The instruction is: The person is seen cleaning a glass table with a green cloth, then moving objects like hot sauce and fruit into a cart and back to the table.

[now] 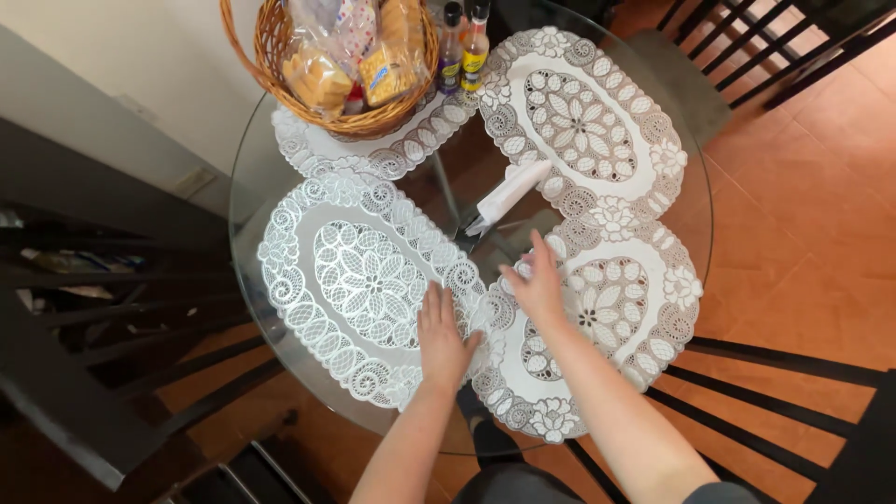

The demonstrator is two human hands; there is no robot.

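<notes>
lace placemats lie on the glass table (245, 168); left hand (443, 336) rests flat, fingers spread, on the left placemat (359, 280), right hand (539, 280) spread on the near right placemat (607, 317), both mats seemingly almost set.

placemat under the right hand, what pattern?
White lace placemat: cut-out flower centre, scrolled floral border. Right hand rests on it. Head view.

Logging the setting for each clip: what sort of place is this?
Most likely a home dining area. A round glass table carries white lace placemats, a wicker basket of packaged baked goods and sauce bottles, with dark slatted chairs on a terracotta tile floor. Both hands lie flat on placemats.
</notes>
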